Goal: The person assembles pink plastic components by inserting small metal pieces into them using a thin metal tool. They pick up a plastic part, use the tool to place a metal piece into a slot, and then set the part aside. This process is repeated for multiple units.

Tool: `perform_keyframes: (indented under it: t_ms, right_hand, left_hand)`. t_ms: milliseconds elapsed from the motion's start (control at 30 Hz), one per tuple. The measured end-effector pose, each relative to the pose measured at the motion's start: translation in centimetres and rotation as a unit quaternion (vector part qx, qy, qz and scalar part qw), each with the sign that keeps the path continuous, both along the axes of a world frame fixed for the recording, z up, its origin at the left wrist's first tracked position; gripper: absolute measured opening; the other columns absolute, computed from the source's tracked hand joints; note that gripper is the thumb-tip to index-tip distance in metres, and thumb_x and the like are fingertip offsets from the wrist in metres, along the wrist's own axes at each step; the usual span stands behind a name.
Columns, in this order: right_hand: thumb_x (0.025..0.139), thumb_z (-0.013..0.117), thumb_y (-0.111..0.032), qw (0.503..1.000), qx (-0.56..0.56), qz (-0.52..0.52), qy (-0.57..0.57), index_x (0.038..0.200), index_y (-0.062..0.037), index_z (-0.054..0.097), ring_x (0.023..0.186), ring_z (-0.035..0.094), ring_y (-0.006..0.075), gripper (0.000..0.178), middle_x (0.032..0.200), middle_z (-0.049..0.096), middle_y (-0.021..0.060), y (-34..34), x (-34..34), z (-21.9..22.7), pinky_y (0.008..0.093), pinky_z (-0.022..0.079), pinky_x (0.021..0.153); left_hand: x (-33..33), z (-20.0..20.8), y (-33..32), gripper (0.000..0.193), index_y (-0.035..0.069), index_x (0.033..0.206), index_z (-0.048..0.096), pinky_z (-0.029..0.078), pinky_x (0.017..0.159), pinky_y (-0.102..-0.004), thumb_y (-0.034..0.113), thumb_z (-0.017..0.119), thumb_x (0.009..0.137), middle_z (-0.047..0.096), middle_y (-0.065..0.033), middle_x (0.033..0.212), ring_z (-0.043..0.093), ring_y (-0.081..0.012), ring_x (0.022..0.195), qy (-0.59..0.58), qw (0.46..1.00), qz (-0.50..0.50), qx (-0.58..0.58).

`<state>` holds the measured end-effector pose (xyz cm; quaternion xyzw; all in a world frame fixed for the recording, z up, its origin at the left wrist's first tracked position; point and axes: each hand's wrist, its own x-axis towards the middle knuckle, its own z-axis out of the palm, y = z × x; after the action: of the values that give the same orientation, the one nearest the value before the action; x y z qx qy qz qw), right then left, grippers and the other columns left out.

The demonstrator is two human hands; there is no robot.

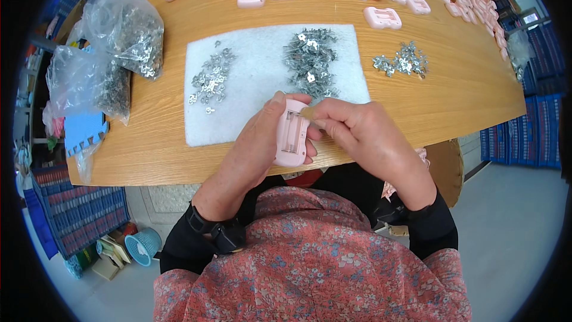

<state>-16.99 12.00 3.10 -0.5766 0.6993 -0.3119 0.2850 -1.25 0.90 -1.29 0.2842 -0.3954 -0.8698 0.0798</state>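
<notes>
Head view: from where I stand in the room, both hands meet over the near edge of the wooden table (447, 104).
Left hand (257, 136): clamped on the pink shell, thumb along its upper left side, fingertips showing past its right edge.
Right hand (364, 128): thumb and fingers drawn together at the shell's upper right; something tan shows at the tips. Whether it is a tool or finger cover, and whether a part is pinched there, I cannot tell.
Pink shell (292, 160): in the left hand, in front of the white pad (256, 107), long recess facing up, metal showing at both recess ends.
Part supply: loose metal pieces (213, 80) on the pad's left, a dense metal cluster (313, 62) on its right.
Seating technique: the step appears to be fitting metal at the recess's far end. Brace the shell from behind; press straight along the slot, in line with the wall.
Caution: slanted pressure could bend a piece or mark the plastic. Check that each piece sits flush before releasing the grip.
</notes>
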Motion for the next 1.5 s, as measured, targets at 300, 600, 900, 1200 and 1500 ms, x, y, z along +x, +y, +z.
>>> perform_keyframes:
  t_ms: [300, 600, 900, 1200, 1500]
  right_hand:
    - [0.093, 0.061, -0.012, 0.999, 0.005, -0.008, -0.047, 0.105, -0.0085, 0.066, 0.080, 0.067, 0.0357, 0.013, 0.085, 0.068, 0.0142, 0.0, -0.1, -0.2, 0.0368, 0.052, 0.068]
    - [0.091, 0.062, -0.012, 0.999, -0.012, 0.002, 0.044, 0.105, -0.0107, 0.066, 0.078, 0.067, 0.0371, 0.015, 0.083, 0.068, 0.0149, 0.0, 0.3, 0.0, 0.0415, 0.053, 0.065]
    - [0.091, 0.062, -0.013, 1.000, -0.010, -0.004, -0.007, 0.107, -0.0127, 0.067, 0.076, 0.065, 0.0385, 0.017, 0.082, 0.067, 0.0168, 0.2, -0.5, -0.1, 0.0407, 0.052, 0.064]
    - [0.090, 0.063, -0.012, 0.997, -0.038, -0.005, 0.067, 0.107, -0.0138, 0.068, 0.078, 0.065, 0.0380, 0.018, 0.084, 0.066, 0.0172, 0.4, -0.1, -0.5, 0.0412, 0.052, 0.065]
    - [0.091, 0.061, -0.014, 0.997, -0.033, -0.014, 0.074, 0.105, -0.0152, 0.068, 0.077, 0.067, 0.0339, 0.016, 0.083, 0.069, 0.0080, 0.7, 0.4, -0.2, 0.0415, 0.053, 0.064]
  left_hand:
    - [0.1, 0.2, -0.1, 0.055, 0.004, 0.132, 0.047, 0.058, 0.063, -0.0344, 0.043, 0.018, 0.107, 0.066, -0.0144, 0.088, 0.066, -0.0227, 0.069, 0.003, 1.000, 0.005, 0.019]
    - [0.0, -0.1, 0.4, 0.055, 0.004, 0.131, 0.047, 0.058, 0.063, -0.0338, 0.044, 0.019, 0.107, 0.066, -0.0131, 0.088, 0.066, -0.0214, 0.069, -0.003, 0.999, 0.009, -0.031]
    - [0.1, 0.4, -0.1, 0.055, 0.003, 0.134, 0.046, 0.058, 0.064, -0.0349, 0.043, 0.019, 0.107, 0.066, -0.0144, 0.089, 0.067, -0.0236, 0.069, 0.008, 1.000, 0.005, 0.009]
    - [0.3, 0.0, -0.2, 0.054, 0.003, 0.133, 0.046, 0.058, 0.065, -0.0344, 0.043, 0.021, 0.107, 0.066, -0.0129, 0.088, 0.066, -0.0216, 0.069, 0.022, 0.999, 0.011, 0.032]
    - [0.1, 0.1, -0.2, 0.056, 0.003, 0.135, 0.045, 0.058, 0.065, -0.0353, 0.042, 0.017, 0.107, 0.066, -0.0149, 0.088, 0.066, -0.0232, 0.069, 0.013, 0.999, 0.011, 0.039]
